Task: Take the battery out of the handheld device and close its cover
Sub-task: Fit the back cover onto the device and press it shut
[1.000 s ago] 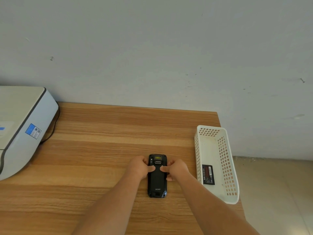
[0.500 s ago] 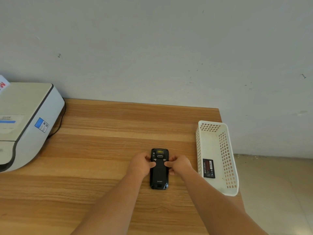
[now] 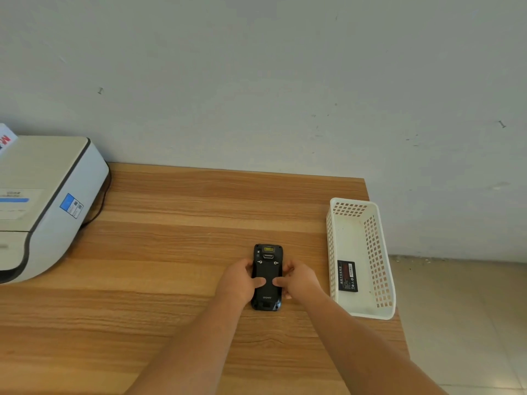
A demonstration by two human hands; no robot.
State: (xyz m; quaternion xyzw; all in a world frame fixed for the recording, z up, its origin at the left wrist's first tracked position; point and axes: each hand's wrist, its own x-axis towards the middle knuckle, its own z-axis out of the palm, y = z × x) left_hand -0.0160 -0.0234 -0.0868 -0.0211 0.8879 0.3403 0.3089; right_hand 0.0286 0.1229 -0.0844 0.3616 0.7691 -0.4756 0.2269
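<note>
Pressing both thumbs onto the back cover (image 3: 266,276) of the handheld device (image 3: 267,302), left hand (image 3: 238,282) and right hand (image 3: 299,280) clamped around its sides, likely to snap the cover shut against the table (image 3: 171,252). Lying further right in the white basket (image 3: 382,280), well apart: the battery (image 3: 347,276), already out. Beyond, far left: a printer (image 3: 42,201).

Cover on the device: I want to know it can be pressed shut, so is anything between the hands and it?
Nothing visible is. The left hand and right hand grip the device from both sides, thumbs flat on the cover. The battery lies apart in the basket.
</note>
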